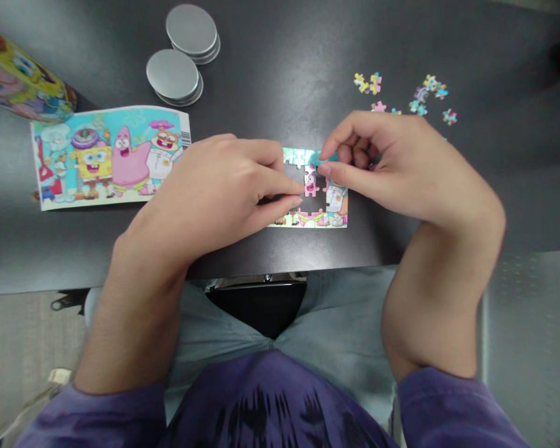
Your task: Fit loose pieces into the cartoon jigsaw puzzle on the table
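A partly assembled cartoon jigsaw puzzle (338, 219) lies near the table's front edge, its border joined around a dark gap. Inside that gap, a pink puzzle piece with a cartoon face (310, 182) meets the upper border. My left hand (228, 183) covers the puzzle's left part; its thumb and index finger are nearly pinched, the index tip at the pink piece's left side. Whether anything is between them is hidden. My right hand (382, 158) hovers over the upper right border, thumb and index tips slightly apart, other fingers curled, with no piece visible between them.
Loose puzzle pieces (419, 107) lie beyond my right hand, some partly hidden by it. A printed picture sheet (135, 193) shows cartoon characters at left, beside a tall cartoon-printed can (25, 84). Stacked silver round lids (172, 74) stand farther back on the dark table (280, 74).
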Motion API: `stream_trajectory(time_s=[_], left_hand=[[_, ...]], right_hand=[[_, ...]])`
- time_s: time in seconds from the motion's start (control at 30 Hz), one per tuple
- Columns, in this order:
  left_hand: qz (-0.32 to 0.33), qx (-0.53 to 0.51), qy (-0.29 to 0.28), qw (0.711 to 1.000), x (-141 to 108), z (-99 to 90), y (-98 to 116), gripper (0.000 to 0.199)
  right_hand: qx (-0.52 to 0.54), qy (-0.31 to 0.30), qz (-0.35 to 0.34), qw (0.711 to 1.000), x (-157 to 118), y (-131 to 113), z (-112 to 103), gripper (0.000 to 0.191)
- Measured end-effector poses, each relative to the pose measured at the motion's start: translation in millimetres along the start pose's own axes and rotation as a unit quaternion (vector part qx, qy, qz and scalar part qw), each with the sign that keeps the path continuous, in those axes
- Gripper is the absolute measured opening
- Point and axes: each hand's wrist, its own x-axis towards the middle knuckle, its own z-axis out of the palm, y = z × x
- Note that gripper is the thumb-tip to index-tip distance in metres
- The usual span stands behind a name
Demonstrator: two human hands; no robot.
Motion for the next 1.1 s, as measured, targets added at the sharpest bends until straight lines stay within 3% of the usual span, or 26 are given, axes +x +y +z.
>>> stream_trajectory(time_s=[0.23, 0.47, 0.57, 0.77, 1.1], left_hand=[[-0.019, -0.019, 0.007, 1.0, -2.3, -3.4, 0.4, 0.036], [-0.022, -0.047, 0.008, 0.999, -1.0, -2.9, -1.6, 0.034], [-0.016, -0.054, 0.006, 0.998, -0.9, -3.1, -2.4, 0.04], [-0.008, -0.059, -0.007, 0.998, -1.5, -6.4, -2.7, 0.044], [-0.007, -0.058, 0.011, 0.998, -1.0, -2.6, -2.9, 0.042]], right_hand=[[0.007, 0.132, 0.005, 0.991, -14.1, 5.0, -20.3, 0.038], [0.009, 0.151, 0.019, 0.988, -14.6, 16.4, -25.6, 0.046], [0.009, 0.126, 0.011, 0.992, -11.5, 16.6, -23.6, 0.037], [-0.025, -0.015, -0.012, 1.0, -4.4, -5.6, -17.0, 0.017], [-0.033, -0.065, 0.021, 0.997, 1.3, -13.1, -9.6, 0.002]])
